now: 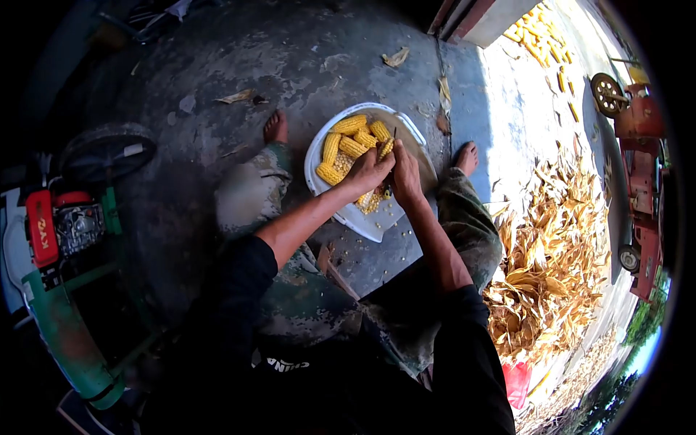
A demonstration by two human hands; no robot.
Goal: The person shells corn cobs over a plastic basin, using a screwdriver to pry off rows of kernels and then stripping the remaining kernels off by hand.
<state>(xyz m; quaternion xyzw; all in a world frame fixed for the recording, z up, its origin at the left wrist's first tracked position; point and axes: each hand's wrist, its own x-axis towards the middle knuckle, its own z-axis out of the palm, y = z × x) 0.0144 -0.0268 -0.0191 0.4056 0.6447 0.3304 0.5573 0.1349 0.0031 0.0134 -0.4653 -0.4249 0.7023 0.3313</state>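
A white basin point(314, 154) sits on the floor between my feet, with several yellow corn cobs point(353, 124) and loose kernels point(343, 161) in it. Over its right half, my left hand point(368, 172) is closed around a corn cob point(386, 149). Close beside it, my right hand point(406, 174) is closed on a thin dark pointed tool point(395, 133), whose tip rises beside the cob. Its exact kind is too small to tell, and my fingers hide most of it.
Dry corn husks point(547, 268) are heaped at the right, with more cobs point(540, 36) in the sunlight beyond. A green machine with a red engine point(42, 228) stands at the left. A red vehicle point(644, 188) is outside. Scattered kernels lie on the concrete floor point(217, 65).
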